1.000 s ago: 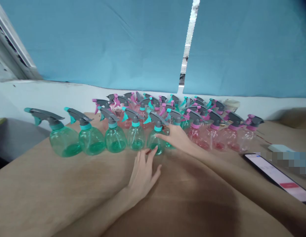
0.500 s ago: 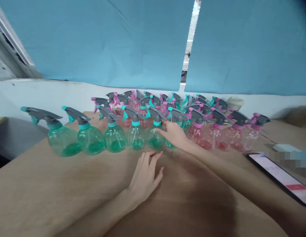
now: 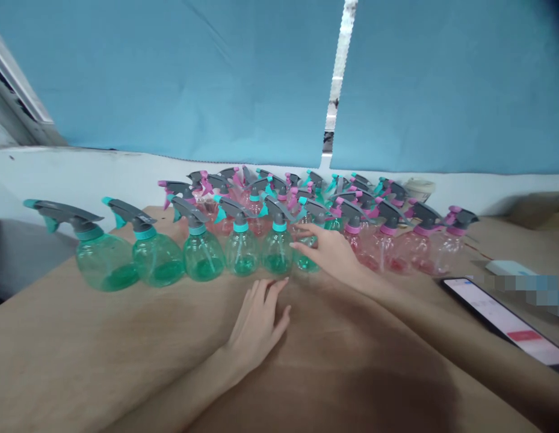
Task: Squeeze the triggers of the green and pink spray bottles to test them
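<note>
Along the front of the table stands a row of spray bottles, green ones on the left and pink ones on the right. My right hand (image 3: pixel 331 249) is held across a green spray bottle (image 3: pixel 306 263) near the middle, thumb and fingers stretched out and apart. It hides part of that bottle, and whether it touches it I cannot tell. Just to its left stands another green spray bottle (image 3: pixel 278 255), upright with a grey head and turquoise collar. My left hand (image 3: pixel 259 322) rests low over the table in front of the row, fingers spread, holding nothing.
Behind the front row stand several more spray bottles (image 3: pixel 254 207), close together. A phone (image 3: pixel 500 319) with a lit screen lies at the right, a white box (image 3: pixel 511 268) beyond it. A pale tub (image 3: pixel 419 189) is at the back by the wall.
My right hand has shifted right along the row, uncovering more of the green bottle to its left. My left hand stays much the same; the whole view has swung slightly.
</note>
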{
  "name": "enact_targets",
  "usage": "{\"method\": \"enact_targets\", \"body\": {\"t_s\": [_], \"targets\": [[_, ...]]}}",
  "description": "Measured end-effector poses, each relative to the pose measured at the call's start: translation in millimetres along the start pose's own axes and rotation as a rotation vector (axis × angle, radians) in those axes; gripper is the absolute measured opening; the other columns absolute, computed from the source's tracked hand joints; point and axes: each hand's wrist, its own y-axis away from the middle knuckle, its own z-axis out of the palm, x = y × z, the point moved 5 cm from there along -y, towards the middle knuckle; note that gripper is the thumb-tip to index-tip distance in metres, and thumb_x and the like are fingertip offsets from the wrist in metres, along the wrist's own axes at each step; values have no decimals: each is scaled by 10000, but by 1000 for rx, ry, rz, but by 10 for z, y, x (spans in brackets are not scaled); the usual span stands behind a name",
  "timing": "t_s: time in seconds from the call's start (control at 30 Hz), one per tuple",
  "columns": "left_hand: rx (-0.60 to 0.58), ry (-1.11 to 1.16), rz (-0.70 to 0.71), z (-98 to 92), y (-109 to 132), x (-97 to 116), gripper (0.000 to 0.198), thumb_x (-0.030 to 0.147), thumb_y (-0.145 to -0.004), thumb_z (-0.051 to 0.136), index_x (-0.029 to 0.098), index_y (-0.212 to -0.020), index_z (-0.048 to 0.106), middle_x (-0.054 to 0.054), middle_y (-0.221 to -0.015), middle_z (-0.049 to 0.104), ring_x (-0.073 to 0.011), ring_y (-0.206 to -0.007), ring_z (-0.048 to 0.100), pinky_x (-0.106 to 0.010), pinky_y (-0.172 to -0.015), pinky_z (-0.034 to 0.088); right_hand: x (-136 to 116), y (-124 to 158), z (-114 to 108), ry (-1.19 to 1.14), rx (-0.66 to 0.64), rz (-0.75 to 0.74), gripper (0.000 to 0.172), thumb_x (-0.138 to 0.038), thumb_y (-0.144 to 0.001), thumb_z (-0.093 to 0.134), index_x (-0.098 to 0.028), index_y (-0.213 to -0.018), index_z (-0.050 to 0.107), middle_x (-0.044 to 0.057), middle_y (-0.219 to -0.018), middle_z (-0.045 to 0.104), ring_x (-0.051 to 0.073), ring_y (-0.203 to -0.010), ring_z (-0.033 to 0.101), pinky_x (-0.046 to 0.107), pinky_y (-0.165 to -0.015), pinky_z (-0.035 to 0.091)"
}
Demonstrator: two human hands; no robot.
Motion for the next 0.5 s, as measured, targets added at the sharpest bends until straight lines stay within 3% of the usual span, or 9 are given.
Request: {"method": "enact_targets", "body": {"t_s": [0.13, 0.3, 0.5], "targets": [[-4, -3, -8, 16, -3, -21, 394, 172, -829, 460, 187, -1215, 378, -88, -1046, 464, -249, -947, 456, -406, -813, 389, 24, 20, 54, -11, -77, 53, 469, -527, -729, 548, -241, -1100, 564, 36, -1037, 670, 239, -903, 633, 370, -759, 468], [1, -11, -30, 17, 1, -21, 405, 170, -829, 461, 187, -1223, 367, -89, -1062, 456, -252, -969, 455, -407, -824, 387, -17, -23, 249, 26, -135, 88, 663, -589, -712, 525, -177, -1229, 474, 108, -1031, 661, 301, -1002, 588, 424, -783, 459], [-2, 2, -27, 16, 0, -10, 399, 171, -816, 475, 182, -1207, 399, -88, -1063, 468, -247, -956, 474, -393, -812, 399, -18, -73, 307, 44, -148, 98, 668, -571, -729, 511, -163, -1254, 445, 132, -994, 669, 314, -999, 588, 439, -771, 464]]}}
